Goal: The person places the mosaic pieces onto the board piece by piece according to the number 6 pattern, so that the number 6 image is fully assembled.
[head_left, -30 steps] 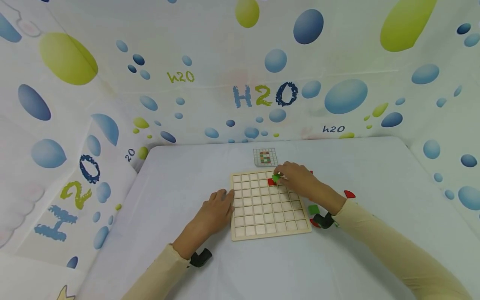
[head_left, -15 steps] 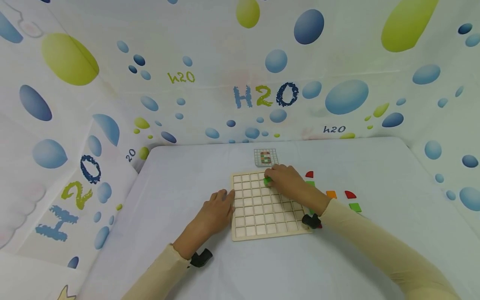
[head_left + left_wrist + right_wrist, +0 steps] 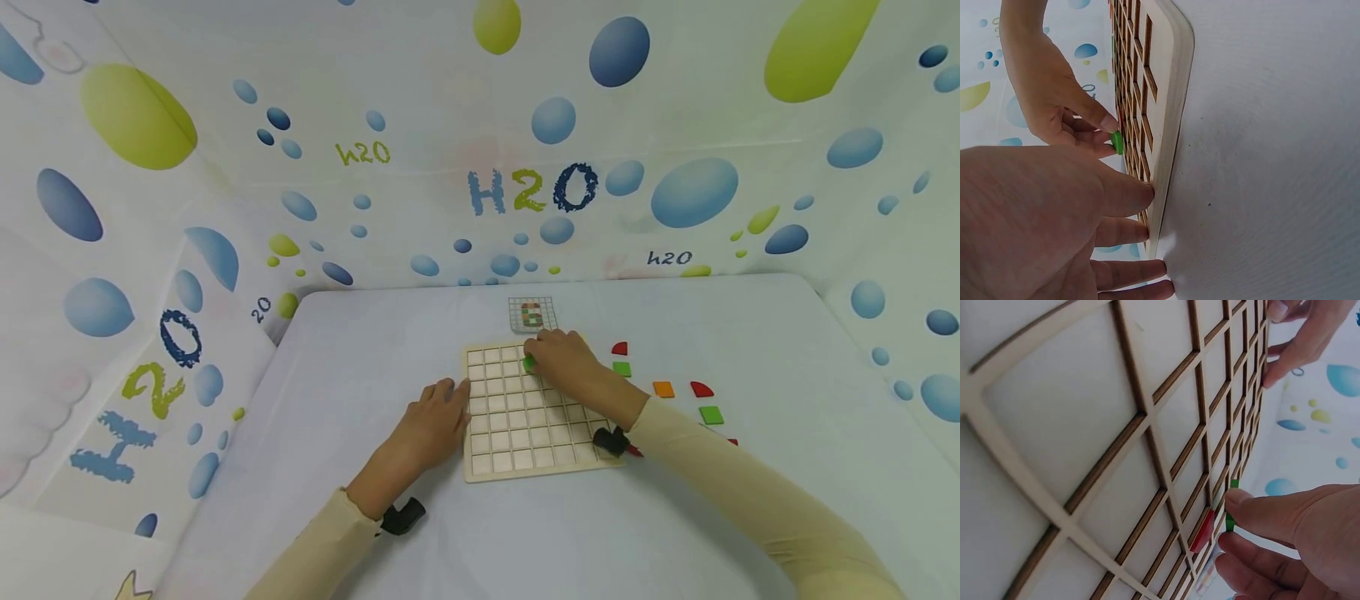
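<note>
While resting L hand on left edge of grid board w/ straight, spread fingers, pinching green tile btwn thumb + finger of R hand. Holding tile at board's far side, next to red pc sitting in a cell; can't tell if touching board. Also seeing pattern card just past far edge, plus loose orange sq + red quarter-round on table, right of board.

White table (board, card, tiles).
</note>
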A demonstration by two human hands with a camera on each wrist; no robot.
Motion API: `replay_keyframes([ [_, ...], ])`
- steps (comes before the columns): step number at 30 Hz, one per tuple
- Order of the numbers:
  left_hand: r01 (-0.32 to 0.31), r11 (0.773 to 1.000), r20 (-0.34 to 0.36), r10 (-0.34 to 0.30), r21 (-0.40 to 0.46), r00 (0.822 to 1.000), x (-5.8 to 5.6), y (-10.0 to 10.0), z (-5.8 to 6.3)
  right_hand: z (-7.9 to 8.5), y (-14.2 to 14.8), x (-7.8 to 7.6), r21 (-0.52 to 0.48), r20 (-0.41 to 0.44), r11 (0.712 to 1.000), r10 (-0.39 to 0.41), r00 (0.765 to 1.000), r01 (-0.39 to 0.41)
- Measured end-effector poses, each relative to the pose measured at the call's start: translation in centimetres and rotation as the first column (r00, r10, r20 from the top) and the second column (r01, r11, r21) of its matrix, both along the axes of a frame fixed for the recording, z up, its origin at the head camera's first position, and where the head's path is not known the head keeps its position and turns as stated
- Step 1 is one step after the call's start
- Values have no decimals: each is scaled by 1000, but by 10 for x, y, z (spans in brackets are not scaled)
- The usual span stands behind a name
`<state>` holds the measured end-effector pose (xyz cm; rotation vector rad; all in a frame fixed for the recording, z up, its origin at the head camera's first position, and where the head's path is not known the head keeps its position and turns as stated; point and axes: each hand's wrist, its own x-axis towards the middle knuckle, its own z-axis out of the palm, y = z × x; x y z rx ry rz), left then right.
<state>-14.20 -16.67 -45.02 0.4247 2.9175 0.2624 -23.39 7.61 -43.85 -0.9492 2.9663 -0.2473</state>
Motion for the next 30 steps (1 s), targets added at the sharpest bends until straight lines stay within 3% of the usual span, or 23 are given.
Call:
replay_keyframes([
  [7, 8, 1000, -7, -8, -2, 1000, 0, -1, -1, 2, -7, -2, 81, 26, 997, -2, 1000, 0],
  [19, 10, 1000, -14, -10, 4, 1000, 1, -2, -1, 7, -11, -1, 82, 26, 996, 20, 999, -22],
  [30, 0, 1000, 0, 0, 3, 1000, 1, -1, 0, -1, -10, -2, 66, -6, 998, 20, 1000, -19],
])
